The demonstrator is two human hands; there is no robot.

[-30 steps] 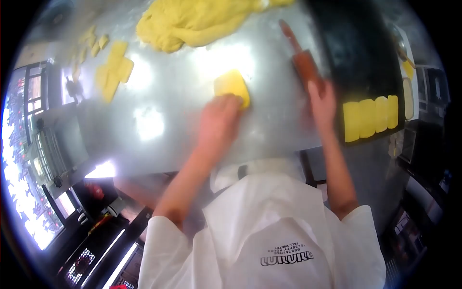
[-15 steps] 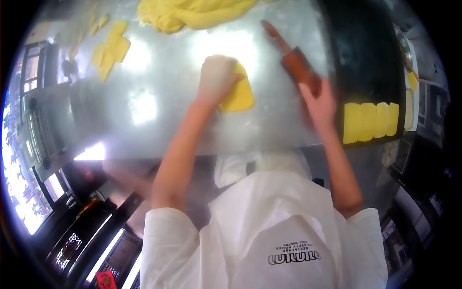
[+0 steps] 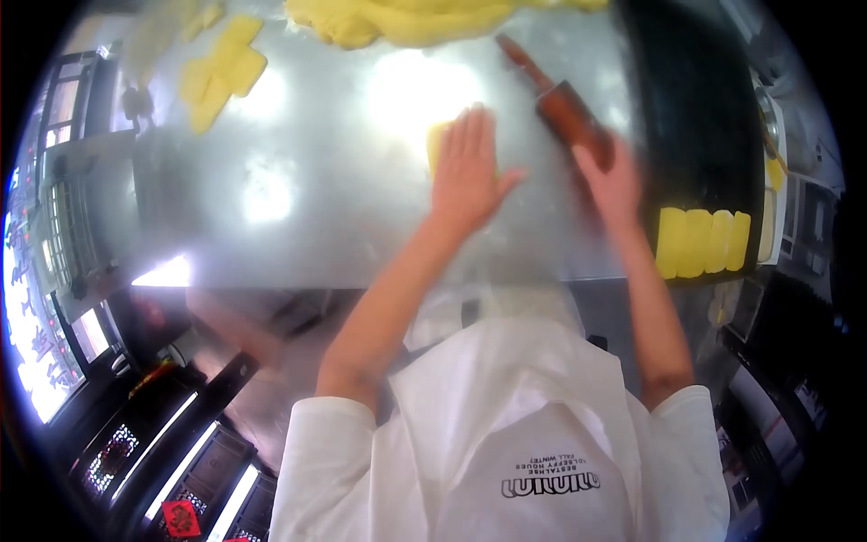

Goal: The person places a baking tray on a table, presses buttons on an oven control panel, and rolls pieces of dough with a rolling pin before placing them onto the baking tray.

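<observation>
My left hand lies flat with its fingers stretched out over a yellow dough piece, which shows only along the hand's left edge. To the right, my right hand is wrapped round the near end of a reddish-brown rolling pin. The pin lies at a slant on the metal table, its far handle pointing up and left. Under my left palm, the rest of the dough piece is hidden.
A large dough mass is at the far edge of view. Flat dough pieces overlap at the upper left. Several dough strips stand side by side on a black surface at the right.
My left hand has gone from gripping the dough piece's edge to lying flat on it, with fingers spread. My right hand has stayed on the rolling pin. The view has shifted slightly.
</observation>
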